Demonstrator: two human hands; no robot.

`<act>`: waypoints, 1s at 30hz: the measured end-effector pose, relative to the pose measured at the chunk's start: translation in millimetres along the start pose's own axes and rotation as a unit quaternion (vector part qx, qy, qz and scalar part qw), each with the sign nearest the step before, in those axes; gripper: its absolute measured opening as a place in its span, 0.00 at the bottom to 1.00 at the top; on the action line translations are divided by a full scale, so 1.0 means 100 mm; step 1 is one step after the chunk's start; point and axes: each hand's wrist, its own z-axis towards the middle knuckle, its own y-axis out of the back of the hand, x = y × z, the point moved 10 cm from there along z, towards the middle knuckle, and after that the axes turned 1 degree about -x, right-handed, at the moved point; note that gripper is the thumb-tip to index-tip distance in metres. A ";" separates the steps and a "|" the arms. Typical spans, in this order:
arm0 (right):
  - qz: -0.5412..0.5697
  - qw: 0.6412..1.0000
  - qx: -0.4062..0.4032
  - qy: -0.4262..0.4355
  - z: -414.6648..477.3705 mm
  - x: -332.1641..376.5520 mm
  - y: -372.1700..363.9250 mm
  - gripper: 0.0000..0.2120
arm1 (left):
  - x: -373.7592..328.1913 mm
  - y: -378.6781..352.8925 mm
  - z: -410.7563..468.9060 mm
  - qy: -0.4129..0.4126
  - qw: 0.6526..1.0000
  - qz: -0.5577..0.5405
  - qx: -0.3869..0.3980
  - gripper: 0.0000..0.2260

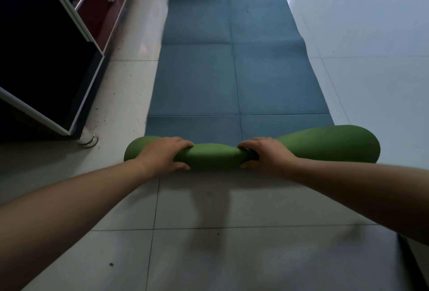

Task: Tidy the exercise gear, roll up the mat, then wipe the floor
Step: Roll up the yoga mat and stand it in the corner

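Your left hand (pixel 162 154) was clamped over the green roll (pixel 213 154) near its L end, at about 7 o'clock of frame centre; your right hand (pixel 264 153) gripped the same roll at about 5 o'clock, fingers curled round it. Roll sat at the near edge of the mat (pixel 234 77), w/ the blue length running flat toward 12 o'clock. Nearest risk: the roll was pinched thin between your hands but bulged fat at the R end, so it would likely telescope or come out cone-shaped if you kept squeezing the middle. Next: uneven push could've steered it off to 10 o'clock, toward the cabinet (pixel 51 58) and its leg (pixel 89 139). Further out, the creases across the mat might've caught and buckled, esp. under a loose wrap.
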 end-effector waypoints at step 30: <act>0.027 0.999 -0.001 0.025 -0.53 0.24 0.11 0.19 | -0.31 0.09 -0.67 -0.012 0.998 -0.051 -0.037 0.14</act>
